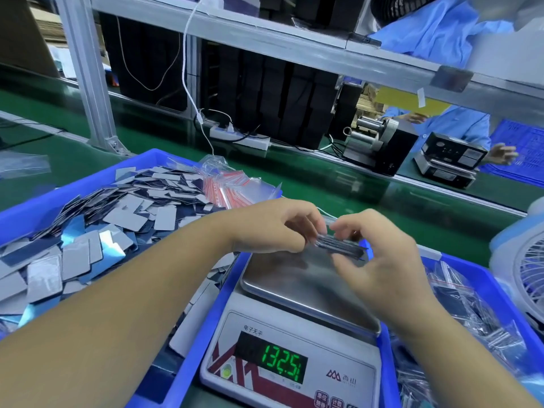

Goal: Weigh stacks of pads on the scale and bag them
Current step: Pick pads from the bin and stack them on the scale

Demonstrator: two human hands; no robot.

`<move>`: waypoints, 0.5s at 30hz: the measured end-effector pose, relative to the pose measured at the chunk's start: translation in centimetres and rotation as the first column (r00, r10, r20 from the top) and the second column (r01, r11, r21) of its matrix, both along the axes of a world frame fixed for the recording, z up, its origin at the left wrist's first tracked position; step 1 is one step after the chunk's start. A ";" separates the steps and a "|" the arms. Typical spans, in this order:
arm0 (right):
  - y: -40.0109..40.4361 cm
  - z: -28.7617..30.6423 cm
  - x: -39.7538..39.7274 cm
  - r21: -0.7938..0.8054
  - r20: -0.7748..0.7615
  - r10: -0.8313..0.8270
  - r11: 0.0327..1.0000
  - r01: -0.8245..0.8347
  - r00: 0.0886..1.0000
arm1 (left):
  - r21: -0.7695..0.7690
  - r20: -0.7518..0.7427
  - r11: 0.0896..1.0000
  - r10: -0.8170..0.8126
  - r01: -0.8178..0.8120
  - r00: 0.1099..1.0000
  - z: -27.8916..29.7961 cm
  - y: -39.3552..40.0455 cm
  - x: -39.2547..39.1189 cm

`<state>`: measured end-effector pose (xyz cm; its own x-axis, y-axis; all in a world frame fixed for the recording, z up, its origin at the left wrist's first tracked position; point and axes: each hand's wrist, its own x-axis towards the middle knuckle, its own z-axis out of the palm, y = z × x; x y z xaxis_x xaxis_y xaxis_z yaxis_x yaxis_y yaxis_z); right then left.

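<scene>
Both hands held one stack of pads (341,245) just above the far edge of the scale (297,328). The left hand (273,228) had its grip curled round the stack's left end. The right hand (374,245) pinched the right end. The scale's green numbers read 132.5. A blue bin (97,179) full of loose pads (88,231) sat at the left, with empty bags (232,187) at its far corner.

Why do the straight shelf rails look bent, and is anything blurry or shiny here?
Head view: the wide-angle lens bows the shelf rail and stretches the edges; the hands and the stack of pads they hold are slightly motion-blurred; the steel pan of the scale shows soft glare and the hands' shadow; the green readout stays legible.
</scene>
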<state>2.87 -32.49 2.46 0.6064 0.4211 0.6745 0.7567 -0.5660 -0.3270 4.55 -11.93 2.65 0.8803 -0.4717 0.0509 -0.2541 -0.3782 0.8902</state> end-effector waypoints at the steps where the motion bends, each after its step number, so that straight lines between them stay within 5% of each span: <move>1: -0.1 0.1 0.0 0.014 0.090 0.027 0.999 -0.028 0.996 | 0.009 0.033 1.000 0.010 -0.011 0.999 0.0 0.1 0.0; 5: -0.2 0.5 0.0 0.049 0.272 0.065 0.995 -0.081 0.960 | -0.093 0.175 0.993 0.092 -0.076 0.980 0.3 0.0 0.1; 10: 0.0 0.4 -0.3 0.039 0.264 0.104 0.992 -0.118 0.959 | -0.193 0.227 0.977 0.134 -0.090 0.965 0.3 -0.1 0.1; 12: 0.0 0.3 -0.3 0.074 0.156 0.118 0.989 -0.131 0.981 | -0.194 0.234 0.977 0.132 -0.087 0.963 0.2 -0.2 0.2; 15: 0.2 0.0 -0.3 0.176 -0.282 0.105 0.983 -0.057 0.954 | -0.149 0.265 0.978 0.181 -0.145 0.947 0.2 -0.2 0.3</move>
